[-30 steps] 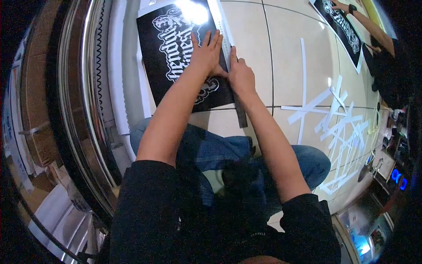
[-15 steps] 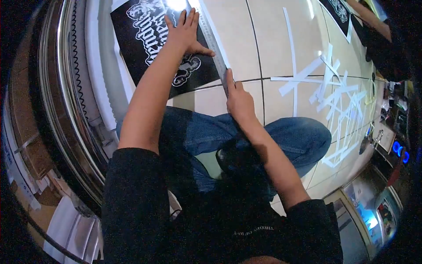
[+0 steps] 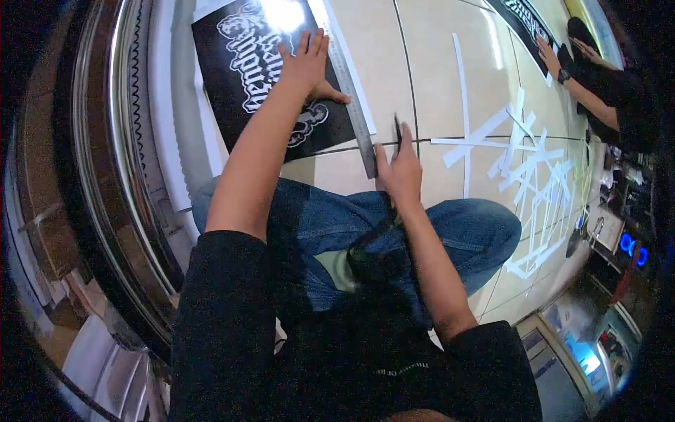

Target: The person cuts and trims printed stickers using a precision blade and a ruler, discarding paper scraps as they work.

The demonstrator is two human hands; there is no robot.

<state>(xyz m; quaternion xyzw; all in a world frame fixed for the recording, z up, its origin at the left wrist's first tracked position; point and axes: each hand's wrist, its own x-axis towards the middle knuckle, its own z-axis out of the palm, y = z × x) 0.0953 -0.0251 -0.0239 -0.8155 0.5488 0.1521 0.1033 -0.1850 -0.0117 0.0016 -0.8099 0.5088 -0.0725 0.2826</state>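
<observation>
A black sheet (image 3: 218, 77) with white lettering lies on the tiled floor. Along its right edge runs a metal ruler (image 3: 361, 133), with a narrow white strip (image 3: 365, 116) of the sheet's border beyond it. My left hand (image 3: 306, 69) is spread flat on the sheet, its thumb reaching the ruler. Just right of the ruler's near end, my right hand (image 3: 402, 169) is closed round a dark, thin cutter (image 3: 397, 129), whose tip points up and away, off the sheet.
White cut strips (image 3: 524, 144) lie tangled on the floor at the right. Another person's hands (image 3: 552, 60) rest by a second black sheet (image 3: 524, 21) at the upper right. A long metal roller machine (image 3: 116, 141) stands along the left.
My right hand has moved right, away from the ruler, and the cutter is now clear of the edge. The co-worker's hands have come into view. The whole view has shifted slightly.
</observation>
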